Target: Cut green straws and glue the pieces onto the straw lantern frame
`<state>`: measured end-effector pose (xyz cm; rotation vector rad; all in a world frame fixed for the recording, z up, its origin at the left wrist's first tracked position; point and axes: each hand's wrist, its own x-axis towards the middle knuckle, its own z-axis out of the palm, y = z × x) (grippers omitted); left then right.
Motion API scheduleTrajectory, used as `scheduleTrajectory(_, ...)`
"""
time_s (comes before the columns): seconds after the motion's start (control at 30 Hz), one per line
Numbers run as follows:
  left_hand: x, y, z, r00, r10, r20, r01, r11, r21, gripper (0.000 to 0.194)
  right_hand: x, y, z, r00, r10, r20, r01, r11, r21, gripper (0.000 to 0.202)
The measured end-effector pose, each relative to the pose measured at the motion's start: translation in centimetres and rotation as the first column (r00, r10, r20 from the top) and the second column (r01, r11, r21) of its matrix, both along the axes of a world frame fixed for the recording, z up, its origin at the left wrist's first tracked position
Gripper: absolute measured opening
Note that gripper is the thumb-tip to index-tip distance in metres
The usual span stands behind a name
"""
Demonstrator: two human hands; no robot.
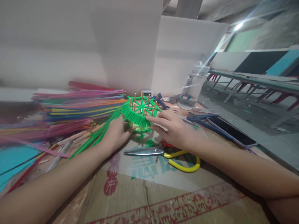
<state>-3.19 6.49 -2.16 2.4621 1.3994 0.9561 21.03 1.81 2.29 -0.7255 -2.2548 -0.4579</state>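
Observation:
In the middle of the table stands a green pipe-cleaner frame [136,117], round, with spokes inside and several short wooden sticks standing upright in it. Green pipe cleaners wrap closely over its near left side. My left hand [116,130] is closed on the frame's left lower edge, its fingertips partly hidden. Long loose green pipe cleaners [98,137] trail from beside that hand toward the lower left. My right hand [173,126] is at the near right side, index finger and thumb closed about the wrapped edge. Scissors with yellow and red handles [183,168] lie just below the hands.
Bundles of coloured pipe cleaners [86,109] fill the left. Behind the frame are a blue glue gun [160,101] and a small white device [146,92]. Rightward stand a clear water bottle [191,88], blue-handled pliers [210,123] and a phone [231,130]. Printed cardboard [130,199] covers the front.

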Motion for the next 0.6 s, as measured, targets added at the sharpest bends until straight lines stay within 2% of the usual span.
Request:
scheduleTrajectory(0.13,0.0,0.0,0.0,1.0,0.001,0.003,-0.001,1.0,0.025,0.02,-0.1,-0.2,0.2,1.0,0.025,-0.008,-0.024,0.999,0.034,0.029)
scheduleTrajectory(0.33,0.0,0.0,0.0,1.0,-0.009,-0.005,0.009,0.999,0.033,0.021,-0.4,-0.8,0.7,0.984,-0.065,0.166,0.069,0.997,-0.017,0.036)
scheduleTrajectory(0.5,0.0,0.0,-0.1,1.0,0.004,-0.014,-0.004,0.999,0.031,0.022,-0.5,-1.1,0.9,0.983,-0.071,0.17,0.073,0.997,-0.005,0.035)
scheduleTrajectory(0.6,-0.1,0.2,-0.3,1.0,0.027,0.0,-0.027,1.0,0.011,0.026,-0.4,-1.1,1.1,0.992,-0.028,0.124,0.034,0.998,-0.047,0.029)
